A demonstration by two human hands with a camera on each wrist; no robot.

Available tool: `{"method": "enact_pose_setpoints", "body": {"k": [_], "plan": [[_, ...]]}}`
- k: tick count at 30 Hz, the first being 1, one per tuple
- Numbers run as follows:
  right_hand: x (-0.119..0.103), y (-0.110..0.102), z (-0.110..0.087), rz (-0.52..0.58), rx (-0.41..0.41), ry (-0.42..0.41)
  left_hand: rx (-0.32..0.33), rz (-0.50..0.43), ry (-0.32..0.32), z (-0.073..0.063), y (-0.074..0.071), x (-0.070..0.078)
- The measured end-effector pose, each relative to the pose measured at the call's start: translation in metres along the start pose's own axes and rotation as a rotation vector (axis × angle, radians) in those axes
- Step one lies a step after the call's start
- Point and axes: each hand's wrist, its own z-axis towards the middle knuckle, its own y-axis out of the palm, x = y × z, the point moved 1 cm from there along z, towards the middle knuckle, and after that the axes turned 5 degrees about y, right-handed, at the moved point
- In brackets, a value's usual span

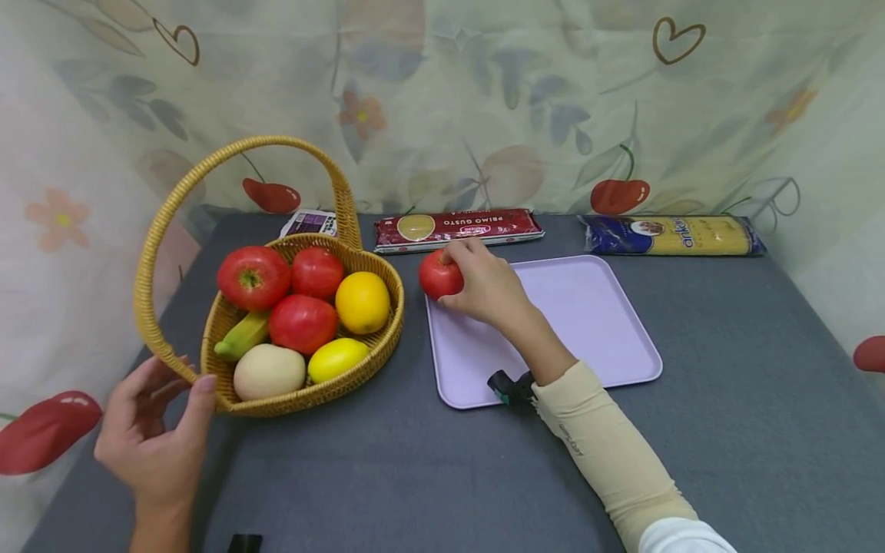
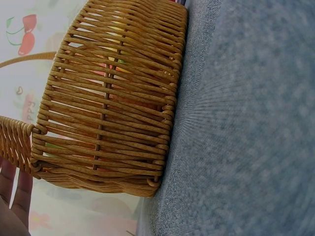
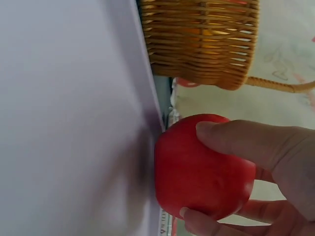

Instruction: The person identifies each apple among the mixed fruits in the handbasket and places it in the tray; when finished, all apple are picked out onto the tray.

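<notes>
My right hand (image 1: 489, 286) grips a red apple (image 1: 437, 276) over the far left corner of a lilac tray (image 1: 574, 322). The right wrist view has the thumb on one side of the apple (image 3: 197, 172) and fingers on the other; whether it touches the tray is unclear. My left hand (image 1: 155, 442) pinches the near foot of a wicker basket's handle (image 1: 147, 284), thumb in front and fingers partly hidden behind. Inside the basket (image 1: 387, 369) lie several red apples (image 1: 303, 322), an orange (image 1: 362, 302), a lemon (image 1: 337, 359), a pale round fruit (image 1: 270, 372) and a banana (image 1: 243, 336).
Along the back of the grey table (image 1: 415, 476) lie a red packet (image 1: 459, 229) and a blue-and-yellow packet (image 1: 674, 235). A purple-and-white packet (image 1: 309, 223) is partly hidden behind the basket. A patterned curtain (image 1: 442, 100) hangs close behind, with cloth on both sides.
</notes>
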Motion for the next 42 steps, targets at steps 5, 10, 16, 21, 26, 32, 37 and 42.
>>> {"method": "enact_pose_setpoints", "body": {"k": [5, 10, 16, 21, 26, 32, 37, 42], "plan": [[0.001, 0.007, 0.002, -0.029, 0.007, 0.002, 0.001, -0.009, 0.001, 0.0, 0.0, 0.0], [-0.001, 0.01, 0.001, -0.046, -0.001, 0.005, 0.005, -0.016, 0.006, 0.0, -0.001, -0.001], [0.001, 0.009, 0.0, -0.023, -0.031, 0.018, 0.0, -0.021, 0.004, 0.0, 0.0, -0.001], [0.005, 0.003, 0.0, 0.033, -0.075, 0.009, 0.0, -0.025, 0.004, 0.0, 0.0, -0.001], [0.006, -0.003, 0.0, 0.055, -0.086, 0.004, 0.005, -0.033, 0.008, 0.0, 0.0, -0.001], [0.003, -0.006, -0.001, 0.03, -0.061, -0.004, 0.005, -0.028, 0.004, 0.0, 0.0, 0.0], [-0.004, -0.013, -0.003, 0.035, 0.01, -0.047, -0.014, 0.007, 0.001, 0.001, 0.0, 0.001], [-0.026, -0.016, -0.002, 0.062, 0.033, -0.112, -0.015, 0.008, -0.001, 0.001, -0.001, 0.0]]}}
